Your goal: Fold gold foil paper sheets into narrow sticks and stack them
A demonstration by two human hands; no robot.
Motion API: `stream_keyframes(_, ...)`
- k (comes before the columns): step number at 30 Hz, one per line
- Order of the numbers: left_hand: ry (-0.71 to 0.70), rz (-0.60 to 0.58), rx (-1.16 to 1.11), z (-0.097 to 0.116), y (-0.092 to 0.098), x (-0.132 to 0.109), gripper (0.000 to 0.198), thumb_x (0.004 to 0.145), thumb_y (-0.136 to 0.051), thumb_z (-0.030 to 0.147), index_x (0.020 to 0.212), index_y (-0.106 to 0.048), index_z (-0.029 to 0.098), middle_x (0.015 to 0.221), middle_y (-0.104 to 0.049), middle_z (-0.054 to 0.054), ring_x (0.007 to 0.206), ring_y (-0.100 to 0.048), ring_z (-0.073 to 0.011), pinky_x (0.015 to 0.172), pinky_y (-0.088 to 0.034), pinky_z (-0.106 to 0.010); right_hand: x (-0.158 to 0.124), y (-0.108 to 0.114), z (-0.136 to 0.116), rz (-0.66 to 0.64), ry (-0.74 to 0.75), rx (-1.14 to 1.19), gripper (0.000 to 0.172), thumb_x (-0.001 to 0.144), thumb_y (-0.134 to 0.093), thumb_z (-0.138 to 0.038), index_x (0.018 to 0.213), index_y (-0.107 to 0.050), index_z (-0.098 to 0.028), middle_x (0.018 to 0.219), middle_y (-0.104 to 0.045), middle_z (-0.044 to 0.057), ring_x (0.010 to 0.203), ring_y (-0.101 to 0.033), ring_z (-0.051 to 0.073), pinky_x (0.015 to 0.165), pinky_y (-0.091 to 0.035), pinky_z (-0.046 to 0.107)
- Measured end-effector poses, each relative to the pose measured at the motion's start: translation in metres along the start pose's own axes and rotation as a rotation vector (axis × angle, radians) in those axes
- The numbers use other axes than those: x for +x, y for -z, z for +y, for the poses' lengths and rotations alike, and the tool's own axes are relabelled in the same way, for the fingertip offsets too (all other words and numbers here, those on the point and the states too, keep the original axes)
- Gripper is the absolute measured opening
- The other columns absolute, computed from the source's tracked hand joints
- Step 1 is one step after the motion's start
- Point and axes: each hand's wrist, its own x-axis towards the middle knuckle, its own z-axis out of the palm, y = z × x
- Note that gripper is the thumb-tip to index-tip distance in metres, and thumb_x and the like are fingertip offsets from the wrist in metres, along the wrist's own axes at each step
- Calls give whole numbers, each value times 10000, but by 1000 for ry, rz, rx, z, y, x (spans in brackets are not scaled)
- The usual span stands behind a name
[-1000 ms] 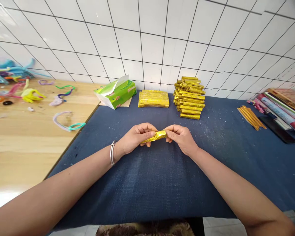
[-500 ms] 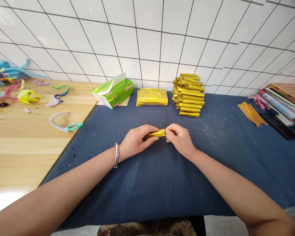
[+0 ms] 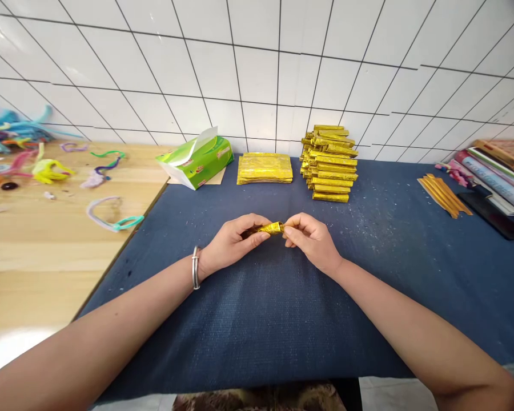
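Observation:
Between my hands, over the blue cloth, is a small roll of gold foil paper (image 3: 273, 228) whose open end faces right. My left hand (image 3: 235, 242) is closed around its left part, thumb in front and fingers behind, so that part is hidden. At the right end, the pinched fingertips of my right hand (image 3: 312, 240) touch the rim of the roll. Beyond my hands lies a flat stack of gold foil sheets (image 3: 264, 168). To its right rises a pile of gold paper rolls (image 3: 332, 165).
A green tissue pack (image 3: 205, 162) stands at the back left. On the wooden table (image 3: 38, 245) lie coloured pipe cleaners (image 3: 115, 214). At the right are orange-gold strips (image 3: 444, 196), a black phone-like slab (image 3: 492, 214) and stacked books (image 3: 497, 177). A white tiled wall (image 3: 257, 68) closes the back.
My left hand has drawn slightly left along the gold roll, and the roll's right end now shows as a round opening. My right fingers stay at that end.

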Motion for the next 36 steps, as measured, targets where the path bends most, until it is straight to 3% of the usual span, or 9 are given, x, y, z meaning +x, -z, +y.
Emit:
stream_keyframes(5, -69, -36, 122, -2, 2, 2, 218, 886, -501, 303, 1046, -567, 171, 965, -620, -50, 855, -578, -130, 765, -470, -250, 2, 0, 6, 3, -34, -64, 107, 823, -523, -287, 825, -553, -185, 720, -553, -20, 609, -551, 97, 592, -456, 242)
stream_keyframes(11, -198, -95, 311, -11, 1, 8, 260, 916, -431, 314, 1077, -592, 189, 1049, -620, -72, 992, -561, -178, 900, -451, -337, 11, 8, 24, 85, -50, -328, 125, 760, -565, -246, 872, -585, -194, 780, -596, -4, 715, -562, 127, 675, -455, 266)
stream_keyframes(16, -98, -49, 302, -21, 20, 7, 326, 894, -459, 385, 1117, -588, 187, 1111, -607, -76, 1070, -538, -191, 958, -427, -356, 14, 14, 27, 83, 13, -473, 150, 821, -497, -269, 882, -614, -198, 832, -617, 15, 752, -566, 140, 700, -447, 282)
stream_keyframes(23, 72, -51, 178, -34, 46, -10, 396, 798, -585, 458, 1077, -604, 178, 1068, -620, -69, 940, -584, -175, 842, -477, -318, 15, 13, 23, -53, 259, -684, 298, 819, -584, -343, 1093, -593, -226, 1025, -619, 54, 989, -531, 206, 887, -413, 378)
stream_keyframes(27, 45, -54, 184, -35, 45, -15, 406, 759, -637, 445, 1066, -606, 181, 1046, -625, -63, 910, -587, -167, 804, -482, -299, 15, 11, 24, -107, 322, -764, 299, 835, -578, -345, 1111, -597, -231, 1036, -625, 59, 1001, -522, 216, 898, -410, 390)
stream_keyframes(36, -112, -122, 269, -31, 42, -15, 207, 838, -564, 312, 988, -606, 175, 977, -632, -54, 941, -568, -161, 871, -451, -300, 15, 9, 31, -115, 384, -889, 261, 876, -521, -307, 1098, -628, -220, 986, -630, 68, 941, -525, 211, 861, -421, 387)
